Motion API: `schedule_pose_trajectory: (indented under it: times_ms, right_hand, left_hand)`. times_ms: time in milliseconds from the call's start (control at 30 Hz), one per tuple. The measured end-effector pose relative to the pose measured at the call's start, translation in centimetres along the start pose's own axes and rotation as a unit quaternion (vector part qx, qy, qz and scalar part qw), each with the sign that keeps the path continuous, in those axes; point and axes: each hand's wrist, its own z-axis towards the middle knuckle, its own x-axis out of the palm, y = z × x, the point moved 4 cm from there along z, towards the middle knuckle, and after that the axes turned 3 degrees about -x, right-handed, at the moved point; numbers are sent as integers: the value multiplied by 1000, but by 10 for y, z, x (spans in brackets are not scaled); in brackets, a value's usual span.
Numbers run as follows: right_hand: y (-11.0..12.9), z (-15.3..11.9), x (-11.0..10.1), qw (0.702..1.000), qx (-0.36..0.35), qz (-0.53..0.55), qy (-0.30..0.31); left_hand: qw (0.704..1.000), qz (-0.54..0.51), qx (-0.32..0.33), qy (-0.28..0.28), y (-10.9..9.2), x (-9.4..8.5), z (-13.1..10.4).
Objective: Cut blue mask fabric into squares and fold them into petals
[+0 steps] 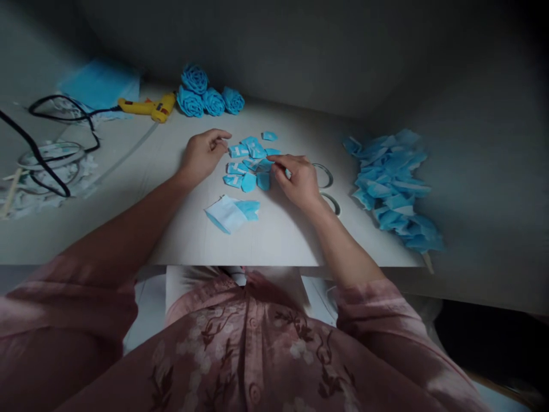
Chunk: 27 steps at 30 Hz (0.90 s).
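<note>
Several small blue crepe-like pieces, cut like petals and some with whitish strips, lie in a loose cluster on the table. At the cluster's left edge is my left hand, its fingers loosely curved and apart, with nothing plainly held. My right hand reaches in from the other side. Its index finger stretches over the pieces and seems to touch them; the thumb is apart from it. Closer to me lies a folded pale-blue and white sheet. Two tape rolls are partly hidden behind my right hand and wrist.
Blue rolled roses stand at the back beside a yellow glue gun with a black cord. A blue sheet stack lies back left, white scraps at left. A heap of ruffled blue pieces lies right.
</note>
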Motion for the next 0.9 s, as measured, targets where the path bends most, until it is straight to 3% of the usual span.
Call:
schedule_pose_trajectory:
  times_ms: [233, 500, 633, 733, 900]
  right_hand:
    - [11, 0, 0, 999, -25, 15, 37]
    - [42, -4, 11, 981, -126, 67, 130]
    - [52, -6, 17, 975, -147, 76, 146]
    - [53, -6, 20, 978, -137, 65, 143]
    - [53, -5, 16, 982, -131, 56, 126]
  left_hand:
    - [997, 4, 5, -72, -21, -4, -5]
    - [999, -9, 9, -33, -25, -2, -8]
    - [999, -29, 3, -32, -31, 0, -11]
    - [997, -81, -1, 12, -39, 3, -14]
    - [977, -127, -22, 171, -45, 18, -24]
